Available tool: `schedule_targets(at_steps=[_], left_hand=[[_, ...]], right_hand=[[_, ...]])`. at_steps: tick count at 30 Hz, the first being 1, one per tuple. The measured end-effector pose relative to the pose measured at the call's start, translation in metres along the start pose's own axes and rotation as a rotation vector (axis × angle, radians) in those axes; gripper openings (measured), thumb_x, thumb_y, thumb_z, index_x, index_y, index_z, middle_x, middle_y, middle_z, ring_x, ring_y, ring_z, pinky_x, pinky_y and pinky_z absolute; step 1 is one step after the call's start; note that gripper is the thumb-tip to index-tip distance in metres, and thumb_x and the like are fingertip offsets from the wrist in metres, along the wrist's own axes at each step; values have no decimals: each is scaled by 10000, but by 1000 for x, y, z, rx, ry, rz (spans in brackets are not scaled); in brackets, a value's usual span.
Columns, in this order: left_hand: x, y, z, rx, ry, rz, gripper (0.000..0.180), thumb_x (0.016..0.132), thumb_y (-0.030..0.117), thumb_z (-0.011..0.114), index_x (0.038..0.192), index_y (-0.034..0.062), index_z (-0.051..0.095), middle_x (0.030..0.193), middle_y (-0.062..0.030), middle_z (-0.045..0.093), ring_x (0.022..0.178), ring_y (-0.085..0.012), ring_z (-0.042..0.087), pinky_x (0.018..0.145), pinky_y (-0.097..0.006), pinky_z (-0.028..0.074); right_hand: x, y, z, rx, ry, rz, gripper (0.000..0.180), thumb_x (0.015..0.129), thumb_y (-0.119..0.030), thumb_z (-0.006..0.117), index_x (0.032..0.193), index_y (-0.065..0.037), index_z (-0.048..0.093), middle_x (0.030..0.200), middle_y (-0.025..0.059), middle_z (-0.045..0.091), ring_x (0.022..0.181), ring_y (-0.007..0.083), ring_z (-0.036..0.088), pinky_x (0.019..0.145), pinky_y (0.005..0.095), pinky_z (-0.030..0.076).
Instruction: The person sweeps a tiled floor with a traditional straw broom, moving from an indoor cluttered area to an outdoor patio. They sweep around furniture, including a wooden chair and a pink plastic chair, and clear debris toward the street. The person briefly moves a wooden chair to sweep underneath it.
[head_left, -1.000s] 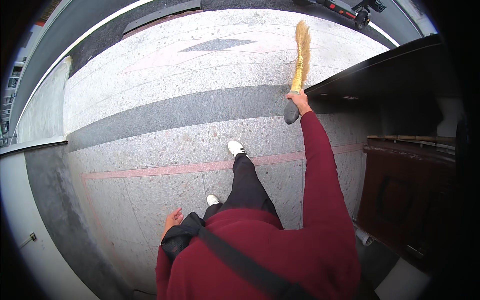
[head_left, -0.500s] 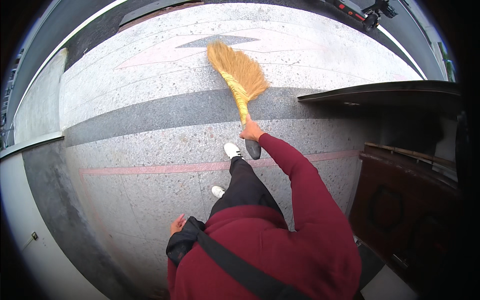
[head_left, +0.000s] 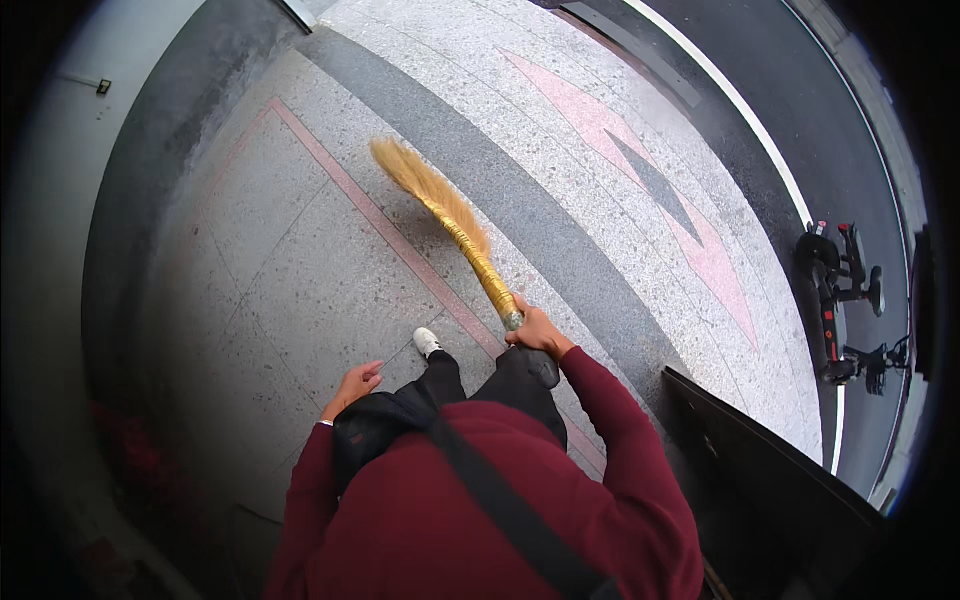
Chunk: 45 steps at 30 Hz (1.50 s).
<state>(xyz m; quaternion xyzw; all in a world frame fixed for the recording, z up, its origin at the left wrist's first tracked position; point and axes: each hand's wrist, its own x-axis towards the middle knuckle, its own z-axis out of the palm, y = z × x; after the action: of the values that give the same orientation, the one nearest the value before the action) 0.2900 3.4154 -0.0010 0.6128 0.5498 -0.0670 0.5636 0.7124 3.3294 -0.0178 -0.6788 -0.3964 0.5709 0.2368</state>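
A straw broom (head_left: 468,248) with tan bristles and a yellow-bound neck slants out ahead of me, tip toward the far left. My right hand (head_left: 538,332) wraps around its handle, whose dark end shows beneath the palm. The bristles hang over or brush the speckled floor; I cannot tell whether they touch it. At my left side, my left hand (head_left: 358,385) is empty, its fingers loosely extended beside a black bag (head_left: 375,430) worn at my waist.
A pink stripe (head_left: 385,235) and a dark grey band cross the speckled paving. A dark panel (head_left: 770,440) juts out at my lower right. A pale wall (head_left: 50,200) stands to the left. An electric scooter (head_left: 835,300) stands by the road at right.
My view and body have turned left, so the road and scooter now lie to the right. The broom has swung left with my right hand still gripping it. More of my left hand shows.
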Motion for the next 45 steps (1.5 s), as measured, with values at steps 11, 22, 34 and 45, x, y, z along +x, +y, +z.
schedule_targets(at_steps=[11, 22, 34, 45], left_hand=[[-44, -185, -44, -204, 128, 161, 409, 775, 182, 599, 1150, 49, 503, 947, -94, 604, 867, -152, 562, 752, -271, 436], [-131, -285, -64, -787, 388, -195, 413, 776, 166, 595, 1161, 56, 493, 929, -103, 598, 843, -134, 557, 729, -259, 441], [-116, -349, -77, -851, 495, -82, 417, 780, 172, 590, 1164, 46, 487, 919, -99, 603, 839, -129, 555, 728, -254, 439], [-81, -340, -167, -701, 485, -108, 421, 781, 162, 588, 1168, 38, 478, 905, -103, 605, 840, -131, 554, 728, -249, 442]], right_hand=[[183, -10, 26, -448, 147, -278, 398, 533, -231, 707, 786, 15, 524, 708, 127, 581, 676, 220, 577, 609, 329, 468], [203, -134, 359, -440, -263, 45, 778, 532, -260, 700, 1107, 48, 275, 928, 215, 522, 856, 309, 546, 690, 377, 465], [172, -326, 417, -10, -860, 150, 569, 629, -113, 676, 1142, -83, 430, 652, 11, 521, 515, 96, 500, 449, 234, 414], [259, -298, 306, 67, -29, -37, 599, 627, -37, 648, 1135, -42, 331, 707, 70, 507, 525, 174, 527, 448, 307, 461]])
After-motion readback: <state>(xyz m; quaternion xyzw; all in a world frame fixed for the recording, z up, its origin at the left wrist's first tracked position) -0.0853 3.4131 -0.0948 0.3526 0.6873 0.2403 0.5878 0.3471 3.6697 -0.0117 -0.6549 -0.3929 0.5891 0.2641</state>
